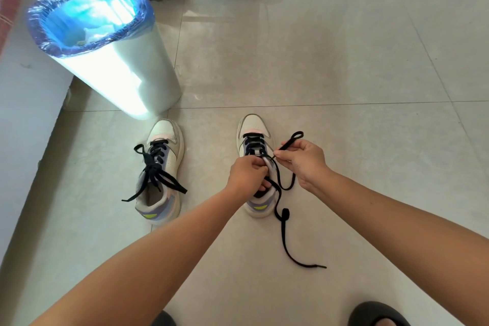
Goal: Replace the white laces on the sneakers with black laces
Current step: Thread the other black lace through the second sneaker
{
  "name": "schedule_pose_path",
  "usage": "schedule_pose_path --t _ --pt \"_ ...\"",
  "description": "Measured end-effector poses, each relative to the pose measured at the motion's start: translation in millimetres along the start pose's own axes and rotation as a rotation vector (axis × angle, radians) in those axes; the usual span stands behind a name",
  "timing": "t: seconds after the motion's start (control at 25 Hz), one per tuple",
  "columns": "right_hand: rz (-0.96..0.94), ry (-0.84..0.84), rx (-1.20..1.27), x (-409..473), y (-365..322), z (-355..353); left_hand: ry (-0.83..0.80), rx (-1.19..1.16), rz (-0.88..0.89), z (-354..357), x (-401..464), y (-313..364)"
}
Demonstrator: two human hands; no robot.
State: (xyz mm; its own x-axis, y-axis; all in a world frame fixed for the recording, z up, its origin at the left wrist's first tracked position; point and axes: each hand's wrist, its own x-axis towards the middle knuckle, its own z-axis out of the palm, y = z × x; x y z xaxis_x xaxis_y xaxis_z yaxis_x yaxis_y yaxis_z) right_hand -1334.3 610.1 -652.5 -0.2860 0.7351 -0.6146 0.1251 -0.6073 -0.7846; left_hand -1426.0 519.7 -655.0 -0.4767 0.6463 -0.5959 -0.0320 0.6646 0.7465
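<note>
With my right hand (304,159) pinching the black lace (284,235) tip and my left hand (247,172) gripping the tongue of the right sneaker (252,124) mid-floor, I risked missing the eyelet or snagging the loose trailing end.

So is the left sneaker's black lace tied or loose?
Tied: the left sneaker has its black lace knotted, ends trailing.

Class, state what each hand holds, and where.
Right hand pinches the flat black lace just behind its tip. Left hand grips the right white sneaker's tongue area.
</note>
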Motion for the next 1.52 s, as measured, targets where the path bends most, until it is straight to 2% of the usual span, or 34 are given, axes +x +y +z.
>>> schedule_pose_path --t 0.2,0.36,0.48,0.6,0.68,0.8,0.96,1.12,1.32,1.52 --pt "0.012 -0.032 0.039 -0.9 1.0 0.3 0.01 0.006 0.018 1.2 1.2 -2.6" --pt "-0.079 -0.096 -0.145 -1.0 2.6 -3.1 0.015 0.027 0.019 0.9 0.4 -1.0" --pt "-0.15 -0.122 -0.286 -1.6 5.7 2.3 0.076 0.197 0.065 -1.2 -1.2 1.2" --pt "-0.101 -0.095 -0.329 -1.4 6.8 2.5 0.128 0.375 0.142 -1.6 -2.4 6.3" --pt "-0.042 -0.107 -0.286 -3.6 10.2 -3.2 0.119 0.41 0.177 -2.4 -3.5 8.3" --pt "-0.068 -0.138 -0.257 -6.6 14.8 -9.6 0.118 0.517 0.217 -4.3 -4.4 6.9" --pt "-0.136 -0.091 -0.423 -8.0 12.4 -12.2 0.098 0.828 0.334 -8.4 -2.4 8.7" --pt "-0.136 -0.2 -0.584 -22.8 33.2 -11.8 0.054 1.062 0.415 -14.9 -1.8 12.6" --pt "-0.241 -0.096 -0.775 -24.9 38.8 2.7 -0.005 1.232 0.48 -18.0 -8.6 18.4" --pt "-0.28 0.013 -0.876 -24.5 34.4 0.6 -0.094 1.217 0.561 -62.9 -32.5 -6.3"
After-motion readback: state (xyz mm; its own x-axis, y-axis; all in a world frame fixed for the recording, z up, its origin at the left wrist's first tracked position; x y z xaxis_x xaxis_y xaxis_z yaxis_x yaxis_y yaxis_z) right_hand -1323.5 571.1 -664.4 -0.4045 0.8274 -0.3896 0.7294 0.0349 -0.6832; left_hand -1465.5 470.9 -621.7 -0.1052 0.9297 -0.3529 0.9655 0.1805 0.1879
